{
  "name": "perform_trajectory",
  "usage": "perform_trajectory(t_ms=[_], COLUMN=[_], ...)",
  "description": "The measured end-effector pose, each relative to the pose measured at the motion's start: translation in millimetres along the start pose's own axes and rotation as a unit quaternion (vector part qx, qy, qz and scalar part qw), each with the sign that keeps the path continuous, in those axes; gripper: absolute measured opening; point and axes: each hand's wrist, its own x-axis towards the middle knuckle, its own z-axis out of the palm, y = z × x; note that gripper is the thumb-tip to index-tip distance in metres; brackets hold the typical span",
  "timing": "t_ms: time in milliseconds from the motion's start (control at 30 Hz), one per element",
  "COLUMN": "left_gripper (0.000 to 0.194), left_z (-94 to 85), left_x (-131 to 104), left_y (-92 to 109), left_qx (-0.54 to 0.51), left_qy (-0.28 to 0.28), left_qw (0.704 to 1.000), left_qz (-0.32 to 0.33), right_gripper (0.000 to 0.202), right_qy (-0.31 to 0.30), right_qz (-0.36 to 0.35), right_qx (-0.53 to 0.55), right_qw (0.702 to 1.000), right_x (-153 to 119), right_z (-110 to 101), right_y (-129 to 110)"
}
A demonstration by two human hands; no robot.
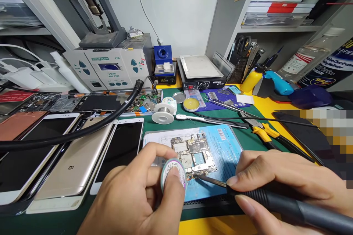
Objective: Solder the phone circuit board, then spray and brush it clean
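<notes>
Between thumb and fingers, my left hand (146, 187) pinches a small round spool of desoldering braid (173, 176) by its labelled face. Copper-coloured braid shows at the lower edge of a phone circuit board (198, 152). My right hand (284, 183) is closed around the black grip of a soldering iron (264, 199). The iron's tip meets the braid at the board's bottom edge; whether it also touches the board I cannot tell. Under the board lies a blue-and-white sheet (227, 147). My left fingers hide the board's lower left corner.
Several phones (68, 158) lie at left, crossed by a thick black hose (110, 117) from the hot-air station (107, 66). Behind the board are a solder wire spool (163, 114), a flux tin (191, 104) and a brush (209, 119). Yellow-handled pliers (264, 132) lie at right.
</notes>
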Motion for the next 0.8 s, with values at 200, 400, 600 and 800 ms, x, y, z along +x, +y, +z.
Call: perform_trajectory(t_ms=[200,400,600,800], left_gripper=[0.033,0.029,0.031,0.031], left_z=[-3.0,0.7,0.5,-0.9], left_x=[0.6,0.3,1.3,1.9], left_y=[3.4,7.4,7.5,6.0], left_qx=[-0.016,-0.056,-0.035,-0.021], left_qy=[0.002,0.018,0.014,0.016], left_qw=[0.999,0.997,0.998,0.999], left_qz=[-0.029,-0.046,-0.05,-0.03], right_gripper=[0.027,0.03,0.035,0.036], right_qy=[0.004,0.004,-0.017,-0.01], right_qz=[-0.002,-0.007,-0.013,-0.015], right_qx=[-0.001,-0.023,-0.003,-0.02], right_qw=[1.0,1.0,1.0,1.0], right_x=[0.3,-0.3,-1.2,-5.5], right_z=[-2.6,-3.2,-1.5,-3.2], right_y=[2.1,1.7,-2.7,-3.4])
